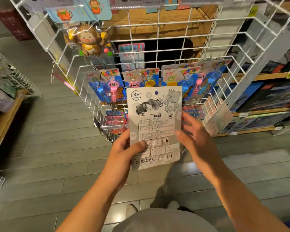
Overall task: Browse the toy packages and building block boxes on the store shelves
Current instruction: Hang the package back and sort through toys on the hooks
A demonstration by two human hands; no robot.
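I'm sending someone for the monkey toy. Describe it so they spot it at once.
Start at the white wire rack at the aisle end. On its upper left hangs the monkey toy in a clear pack under a blue card. Unlike the flat bubble-wand cards below, it is a chunky brown figure holding yellow cymbals.

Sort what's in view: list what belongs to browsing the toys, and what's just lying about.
Job:
- toy card, back side up, held by left hand; right hand touches its edge
- bubble toy cards hanging on wire rack
- monkey toy
- boxes on right shelves

Lying about:
- goods on left shelf
- cardboard box
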